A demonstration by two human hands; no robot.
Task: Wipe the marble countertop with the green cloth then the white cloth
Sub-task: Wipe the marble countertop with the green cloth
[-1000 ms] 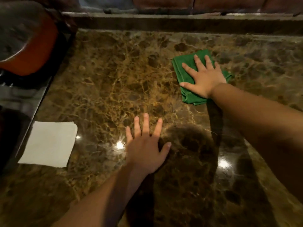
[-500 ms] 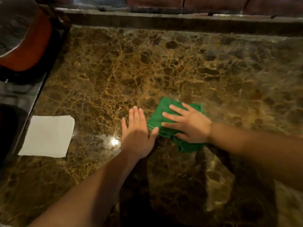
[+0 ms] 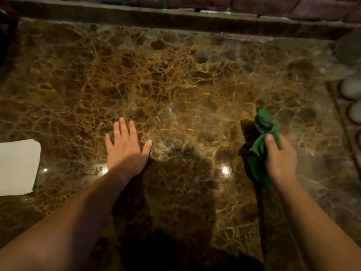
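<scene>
While bunched in right hand (image 3: pixel 280 163), green cloth (image 3: pixel 259 153) crumpled

Your marble countertop (image 3: pixel 175 85) shows polished brown stone, veined in gold and glossy enough to throw back bright spots of light. The green cloth (image 3: pixel 257 153) bunched in your right hand (image 3: pixel 279 159) looks soft, matt and creased. The white cloth (image 3: pixel 17 167) at the left edge lies flat, smooth and matt. The pale rounded objects (image 3: pixel 351 89) at the right look smooth but blurred.
</scene>
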